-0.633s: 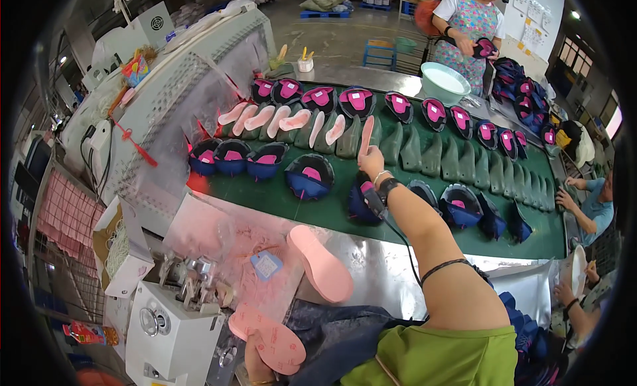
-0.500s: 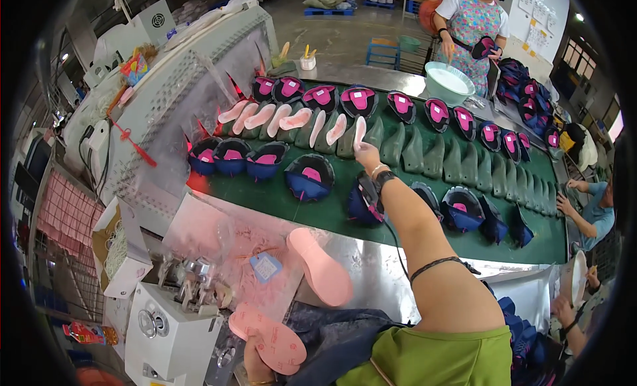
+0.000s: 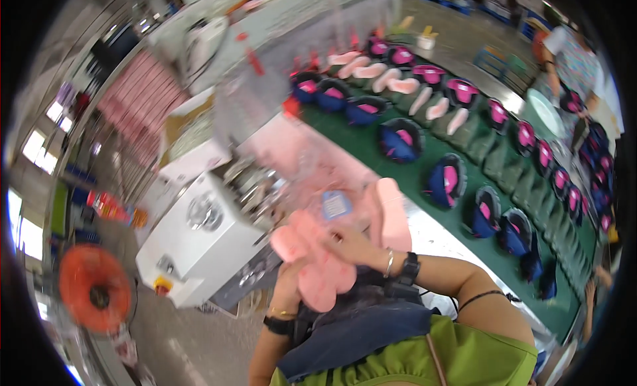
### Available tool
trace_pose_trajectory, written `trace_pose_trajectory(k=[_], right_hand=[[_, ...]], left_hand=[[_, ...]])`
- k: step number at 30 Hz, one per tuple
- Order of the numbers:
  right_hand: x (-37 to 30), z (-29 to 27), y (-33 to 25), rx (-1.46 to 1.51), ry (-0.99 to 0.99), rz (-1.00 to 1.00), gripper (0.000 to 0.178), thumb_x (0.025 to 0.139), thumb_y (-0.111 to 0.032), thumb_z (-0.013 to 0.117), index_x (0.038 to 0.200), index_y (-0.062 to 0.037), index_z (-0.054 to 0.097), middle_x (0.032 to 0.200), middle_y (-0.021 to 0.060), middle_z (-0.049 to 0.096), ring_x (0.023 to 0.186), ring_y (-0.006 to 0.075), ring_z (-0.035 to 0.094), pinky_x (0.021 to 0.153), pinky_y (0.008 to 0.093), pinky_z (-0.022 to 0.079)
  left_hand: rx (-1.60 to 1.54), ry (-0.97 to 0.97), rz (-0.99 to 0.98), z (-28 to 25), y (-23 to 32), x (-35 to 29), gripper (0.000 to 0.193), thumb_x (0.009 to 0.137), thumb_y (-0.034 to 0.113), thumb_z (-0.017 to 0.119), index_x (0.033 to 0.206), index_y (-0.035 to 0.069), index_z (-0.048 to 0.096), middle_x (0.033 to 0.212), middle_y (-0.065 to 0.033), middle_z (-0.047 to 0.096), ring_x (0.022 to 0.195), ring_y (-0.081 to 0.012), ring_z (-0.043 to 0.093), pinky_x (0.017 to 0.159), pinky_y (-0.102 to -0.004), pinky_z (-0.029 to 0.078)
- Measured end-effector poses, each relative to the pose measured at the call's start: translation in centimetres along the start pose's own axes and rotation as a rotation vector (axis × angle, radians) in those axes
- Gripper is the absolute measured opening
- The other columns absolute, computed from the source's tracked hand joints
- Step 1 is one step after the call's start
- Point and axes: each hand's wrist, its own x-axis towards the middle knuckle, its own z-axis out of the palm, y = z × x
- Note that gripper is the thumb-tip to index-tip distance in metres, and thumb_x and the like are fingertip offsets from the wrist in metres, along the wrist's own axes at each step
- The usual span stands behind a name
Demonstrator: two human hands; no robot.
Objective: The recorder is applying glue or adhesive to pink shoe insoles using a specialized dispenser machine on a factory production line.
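While a pair of pink insoles is held low in front of the body, the step in hand seems to be the parting of one piece from the other. They are gripped by the left hand, closed around their near-left edge, and met from the right by the right hand, whose fingers are bent and set against the upper surface. Whether a pinch has been closed there cannot be told, since the view is blurred.

The next move, as judged from this pose, calls for a single layer to be caught at its edge by the right hand, with the rest kept steady in the left so that the soft material is not folded or dropped.

Just to the right, another pink sole piece is laid on the table, and a blue tag is seen to the left of it. On the left, a white machine is placed near the left hand. Farther off, on a green belt, a row of dark green lasts is set out; pale pink insoles are rested on those at its far-left end. Blue shoe uppers with pink linings are lined up along both sides of the row.
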Motion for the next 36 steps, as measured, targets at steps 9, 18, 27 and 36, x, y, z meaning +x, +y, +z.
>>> trace_pose_trajectory(k=[9,18,27,36], right_hand=[[12.7,4.1,3.6,0.264,0.063,0.171,0.041,0.09,-0.028,0.067,0.117,0.0009,0.058,0.096,0.0132,0.067,0.08,0.023,0.066,0.071,0.0341,0.051],[13.3,-1.5,1.8,0.071,0.077,0.211,0.044,0.082,-0.023,0.073,0.112,0.0023,0.054,0.094,0.0174,0.064,0.091,0.0323,0.066,0.078,0.0418,0.051],[15.1,0.8,3.3,-0.265,0.012,0.101,0.047,0.083,-0.038,0.068,0.106,0.0022,0.065,0.1,0.025,0.065,0.091,0.0394,0.064,0.078,0.0441,0.05],[21.6,3.0,5.0,0.09,0.201,0.061,0.043,0.088,-0.043,0.066,0.1,-0.0014,0.067,0.085,0.0079,0.067,0.075,0.0186,0.063,0.063,0.0357,0.05]], left_hand=[[-0.368,0.037,-0.28,-0.5,0.5,-5.0,0.04,0.095,0.029,0.05,0.121,-0.001,0.054,0.106,-0.0149,0.065,0.094,-0.032,0.067,0.084,-0.0467,0.056],[-0.292,0.06,-0.297,-0.6,1.0,-4.9,0.044,0.097,0.036,0.044,0.125,0.003,0.051,0.109,-0.0174,0.065,0.098,-0.0317,0.066,0.083,-0.0429,0.057],[-0.269,0.045,-0.228,-1.5,-0.4,-4.5,0.048,0.1,0.04,0.05,0.128,0.001,0.051,0.114,-0.0139,0.065,0.101,-0.0241,0.065,0.089,-0.0366,0.054],[-0.217,0.241,-0.183,-1.3,0.6,-6.1,0.049,0.099,0.041,0.052,0.127,0.001,0.053,0.114,-0.0098,0.064,0.1,-0.0212,0.064,0.09,-0.0343,0.052]])
